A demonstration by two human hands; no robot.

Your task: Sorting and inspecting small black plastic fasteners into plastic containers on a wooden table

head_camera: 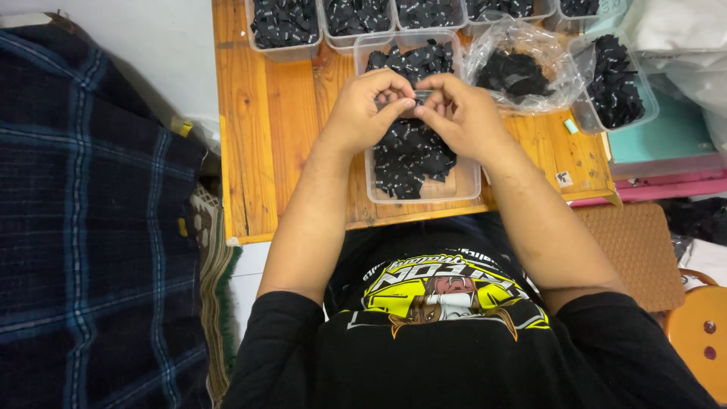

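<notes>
My left hand [369,107] and my right hand [458,113] meet above a clear plastic tray [463,189] on a low wooden table [265,121]. Between their fingertips they pinch one small black fabric label [421,95]. The tray below holds a heap of several black labels [413,155] with white print, spread from its far end to near its front. Both forearms reach in from the bottom of the view over my black printed shirt.
More clear trays of black labels [284,26] line the table's far edge. A crumpled clear bag [519,68] with labels and another tray [617,76] sit at right. A dark plaid blanket [91,227] lies left; an orange stool [700,329] stands at right.
</notes>
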